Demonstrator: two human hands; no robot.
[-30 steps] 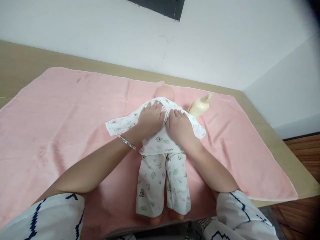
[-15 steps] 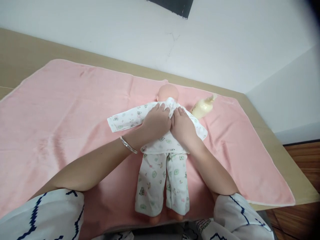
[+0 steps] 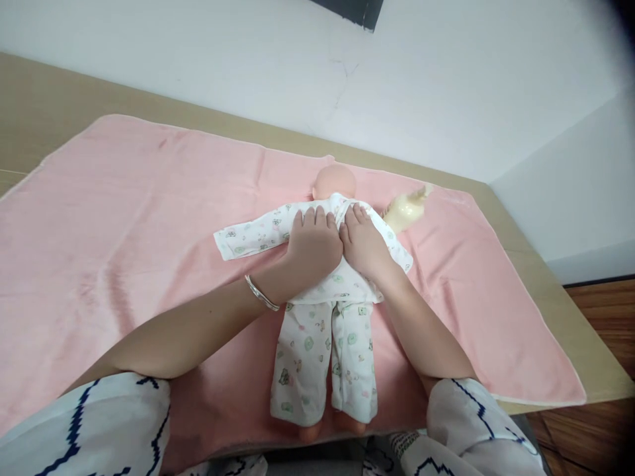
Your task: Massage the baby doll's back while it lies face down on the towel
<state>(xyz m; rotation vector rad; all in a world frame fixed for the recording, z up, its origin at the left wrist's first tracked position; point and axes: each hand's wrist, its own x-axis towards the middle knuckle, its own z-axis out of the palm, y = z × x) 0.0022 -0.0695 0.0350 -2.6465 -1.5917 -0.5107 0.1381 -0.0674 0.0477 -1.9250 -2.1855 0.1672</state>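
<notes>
A baby doll [image 3: 333, 182] lies on a pink blanket, its head away from me and its feet toward me. It wears a white printed top [image 3: 255, 235] with long sleeves and matching trousers [image 3: 302, 363]. My left hand [image 3: 315, 244], with a silver bangle at the wrist, rests flat on the chest of the top, fingers stretched out. Beside it my right hand [image 3: 364, 241] also lies flat on the top, the two hands touching or nearly so. Parts of the top's front are hidden beneath both hands.
The pink blanket [image 3: 163, 198] spreads over a wooden table [image 3: 526, 258]. A baby bottle [image 3: 407, 210] with pale yellow contents lies to the right of the doll's head. Behind the table stands a white wall [image 3: 198, 59].
My left hand has turned slightly and its fingers now point more straight ahead. My right hand has stayed almost in place on the top.
</notes>
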